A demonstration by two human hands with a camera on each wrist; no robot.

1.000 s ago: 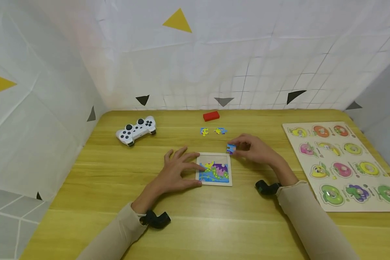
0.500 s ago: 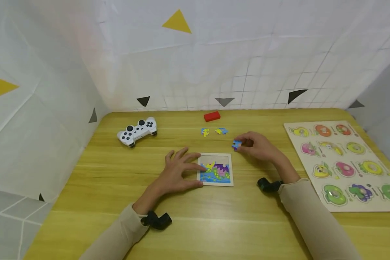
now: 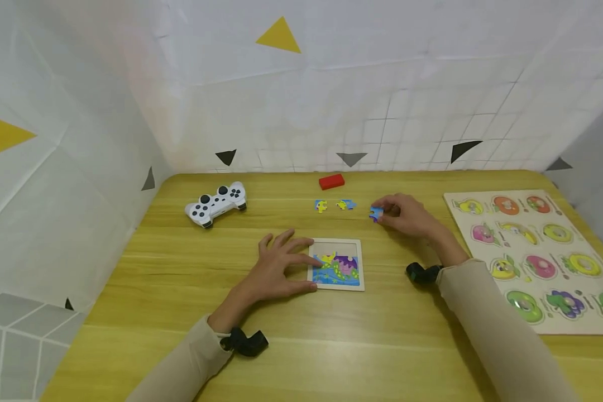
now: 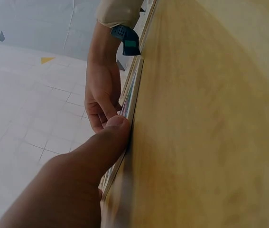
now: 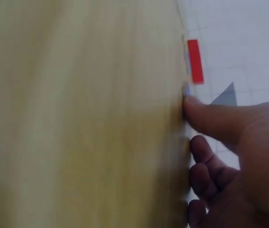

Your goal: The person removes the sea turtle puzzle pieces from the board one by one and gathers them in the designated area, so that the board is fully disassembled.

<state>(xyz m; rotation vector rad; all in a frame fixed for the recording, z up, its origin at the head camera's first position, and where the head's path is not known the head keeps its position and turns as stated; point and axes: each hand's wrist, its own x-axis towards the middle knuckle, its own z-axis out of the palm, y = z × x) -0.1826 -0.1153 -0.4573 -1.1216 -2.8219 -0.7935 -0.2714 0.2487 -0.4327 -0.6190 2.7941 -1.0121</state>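
In the head view, a small jigsaw puzzle tray (image 3: pixel 363 276) with a pale frame lies mid-table, its lower part filled with a blue, purple and green picture. Spread fingers of my left hand (image 3: pixel 276 268) rest on its left side, one fingertip over the picture and the thumb at the lower left corner. To the tray's upper right, my right hand (image 3: pixel 407 216) pinches a blue puzzle piece (image 3: pixel 375 214) between thumb and finger, at or close to the tabletop. Two loose yellow-and-blue pieces lie behind the tray, a left piece (image 3: pixel 321 206) and a right piece (image 3: pixel 346 204).
A red block (image 3: pixel 331 181) sits near the table's back edge. At the back left is a white game controller (image 3: pixel 216 205). A large fruit puzzle board (image 3: pixel 487 245) covers the right side of the table (image 3: pixel 331 346). White sheeting hangs behind.
My right hand has carried the blue puzzle piece away from the tray's upper right corner, toward the back right. My left hand stays on the tray.
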